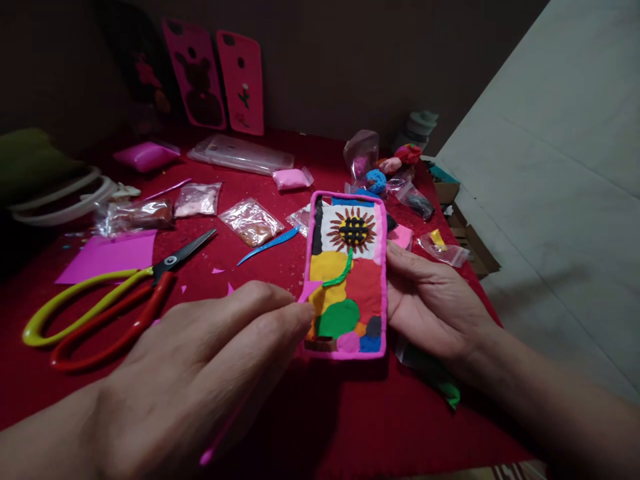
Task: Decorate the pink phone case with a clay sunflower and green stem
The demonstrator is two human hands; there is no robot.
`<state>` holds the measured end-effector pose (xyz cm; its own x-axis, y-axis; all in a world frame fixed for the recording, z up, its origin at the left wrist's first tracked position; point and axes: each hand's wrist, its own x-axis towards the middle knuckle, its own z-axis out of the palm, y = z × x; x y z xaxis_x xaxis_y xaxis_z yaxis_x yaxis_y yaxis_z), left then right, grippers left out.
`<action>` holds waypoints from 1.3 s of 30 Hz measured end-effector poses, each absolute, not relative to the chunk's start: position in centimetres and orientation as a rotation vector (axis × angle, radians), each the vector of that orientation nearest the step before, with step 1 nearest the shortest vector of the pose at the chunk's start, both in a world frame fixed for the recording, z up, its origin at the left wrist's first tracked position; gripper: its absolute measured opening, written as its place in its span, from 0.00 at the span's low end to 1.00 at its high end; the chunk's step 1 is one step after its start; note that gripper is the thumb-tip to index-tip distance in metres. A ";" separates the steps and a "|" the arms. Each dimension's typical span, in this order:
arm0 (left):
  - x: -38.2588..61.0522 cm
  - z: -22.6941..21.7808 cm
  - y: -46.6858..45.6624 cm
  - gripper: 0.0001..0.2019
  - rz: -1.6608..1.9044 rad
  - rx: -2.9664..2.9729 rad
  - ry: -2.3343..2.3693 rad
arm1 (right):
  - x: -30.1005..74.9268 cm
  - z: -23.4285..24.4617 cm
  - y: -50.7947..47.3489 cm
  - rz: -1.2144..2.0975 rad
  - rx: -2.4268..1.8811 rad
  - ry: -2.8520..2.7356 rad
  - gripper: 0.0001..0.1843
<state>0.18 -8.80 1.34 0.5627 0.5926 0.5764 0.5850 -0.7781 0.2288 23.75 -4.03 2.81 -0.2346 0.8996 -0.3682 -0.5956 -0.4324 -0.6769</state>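
In my right hand is a phone case, gripped by its right edge and tilted toward me. Its back bears a patchwork of coloured clay inside a pink clay rim. A brown-petalled sunflower with a black criss-crossed yellow centre sits near the top, and a curved green clay stem runs down from it. My left hand pinches a thin pink modelling tool. The flat tip of that tool meets the lower end of the stem. My left fingers cover the case's lower left edge.
Yellow-and-red-handled scissors lie at left by a pink sheet. A blue modelling tool and clear clay packets lie behind the case. Decorated phone cases lean on the wall. A green clay packet lies below my right hand.
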 end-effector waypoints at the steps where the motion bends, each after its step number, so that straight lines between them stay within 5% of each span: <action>1: 0.1 1.1 -9.0 0.16 1.005 2.777 1.051 | 23.8 2.8 -4.0 1.848 -0.909 -0.500 0.14; 39: -0.2 0.5 -10.1 0.20 0.917 2.735 1.089 | 23.7 2.8 -4.1 1.883 -0.885 -0.492 0.17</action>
<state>-0.16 -10.08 0.55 0.5741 0.6431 0.5068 0.6086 -0.7493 0.2613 23.73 -4.08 2.82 -0.2735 0.8895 -0.3660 -0.5968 -0.4554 -0.6607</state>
